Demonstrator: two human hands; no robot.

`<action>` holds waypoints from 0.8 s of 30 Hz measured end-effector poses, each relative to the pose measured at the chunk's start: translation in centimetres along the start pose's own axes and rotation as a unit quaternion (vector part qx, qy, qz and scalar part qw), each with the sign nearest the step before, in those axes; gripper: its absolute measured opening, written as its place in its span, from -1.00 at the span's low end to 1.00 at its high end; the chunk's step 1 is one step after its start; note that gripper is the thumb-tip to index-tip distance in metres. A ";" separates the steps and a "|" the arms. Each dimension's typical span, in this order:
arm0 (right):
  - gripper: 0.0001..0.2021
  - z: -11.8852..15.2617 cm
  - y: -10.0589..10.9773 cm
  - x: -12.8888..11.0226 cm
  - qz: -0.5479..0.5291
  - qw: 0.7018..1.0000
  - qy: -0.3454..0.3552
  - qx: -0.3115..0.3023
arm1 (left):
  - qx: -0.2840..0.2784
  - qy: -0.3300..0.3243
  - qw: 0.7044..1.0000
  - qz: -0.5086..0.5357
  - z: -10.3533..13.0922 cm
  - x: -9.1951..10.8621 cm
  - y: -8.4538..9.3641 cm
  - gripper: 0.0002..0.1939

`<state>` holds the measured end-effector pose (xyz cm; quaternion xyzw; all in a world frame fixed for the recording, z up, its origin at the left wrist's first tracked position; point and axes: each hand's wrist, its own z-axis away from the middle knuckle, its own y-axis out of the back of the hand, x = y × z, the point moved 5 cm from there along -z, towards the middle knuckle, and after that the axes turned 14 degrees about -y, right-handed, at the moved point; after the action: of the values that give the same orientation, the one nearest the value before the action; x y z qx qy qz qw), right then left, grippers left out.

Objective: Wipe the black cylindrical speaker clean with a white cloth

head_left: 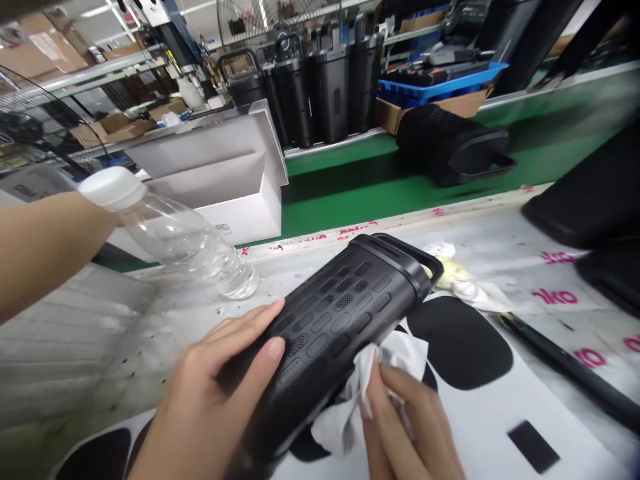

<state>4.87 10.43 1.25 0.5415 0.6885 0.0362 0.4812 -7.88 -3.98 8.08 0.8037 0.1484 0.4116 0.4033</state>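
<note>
Speaker [330,320]: showing matt black plastic, perforated grille
Cloth [350,407]: looking soft, white, crumpled
Bottle [185,243]: gleaming clear, glossy plastic
Box [225,173]: showing smooth white card
Conveyor belt [360,180]: lying matt green

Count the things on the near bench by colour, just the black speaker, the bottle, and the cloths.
Black: 1, the speaker under the left hand
Clear: 1, the bottle
White: 2, the cloth in the right hand, and the rag
Total: 4
</note>
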 end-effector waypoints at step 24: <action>-0.69 -4.1 2.0 4.6 -0.068 0.997 -0.016 0.035 | -0.048 0.152 0.986 0.057 -0.2 -3.5 -0.4 -0.48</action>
<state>3.65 16.72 1.72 0.5107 0.7169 -0.0294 0.4737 -10.23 -5.64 5.97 0.7188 0.1422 0.5577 0.3900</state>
